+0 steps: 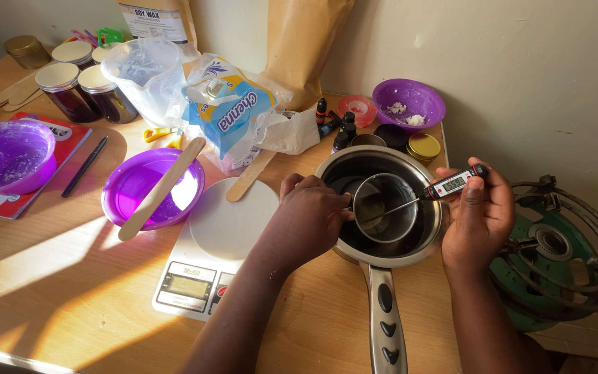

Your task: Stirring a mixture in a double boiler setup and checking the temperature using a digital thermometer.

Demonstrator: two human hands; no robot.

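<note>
Warm, low sunlight enters from the left, laying bright slanted bands across the wooden table (57,277) and glare on the white scale (223,242), with long soft shadows between them. Steel saucepan (382,208) rim and purple bowl (152,188) catch highlights; the right wall sits dimmer and flat. Focus is sharp at centre, with wide-angle bending toward the edges.

Brown bags (304,41), blue-white packet (233,114)

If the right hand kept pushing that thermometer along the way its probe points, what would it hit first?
Probably the small metal cup inside the saucepan: the right hand aims the thermometer down-left into it. Depth is unclear.
</note>
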